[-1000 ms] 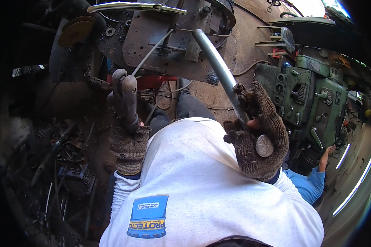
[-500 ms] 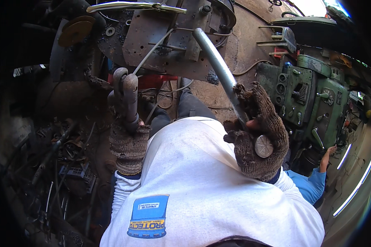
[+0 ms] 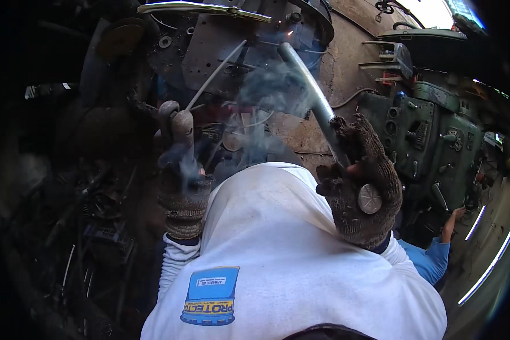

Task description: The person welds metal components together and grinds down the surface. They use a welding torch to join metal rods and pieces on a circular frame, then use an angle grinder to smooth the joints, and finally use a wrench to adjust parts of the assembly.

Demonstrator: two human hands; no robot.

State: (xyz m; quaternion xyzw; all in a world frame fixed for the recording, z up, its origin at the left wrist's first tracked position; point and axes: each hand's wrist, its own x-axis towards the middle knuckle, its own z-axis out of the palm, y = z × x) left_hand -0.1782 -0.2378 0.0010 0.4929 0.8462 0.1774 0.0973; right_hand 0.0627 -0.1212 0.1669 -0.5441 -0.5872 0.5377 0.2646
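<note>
My gloved right hand [image 3: 361, 190] grips the metal pipe [image 3: 311, 93], which runs toward twelve o'clock, my left hand [image 3: 181, 187] fingers wrap the welding holder [image 3: 175, 122]; sparks and smoke [image 3: 266, 90] suggest the weld is underway, unfinished.

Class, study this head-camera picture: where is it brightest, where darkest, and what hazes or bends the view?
Head view: daylight glares at the top right; the left side sinks into deep shadow; grey smoke veils the middle above the left hand; a small spark glows near the metal pipe held by the right hand; fisheye bends edges at the rim.
</note>
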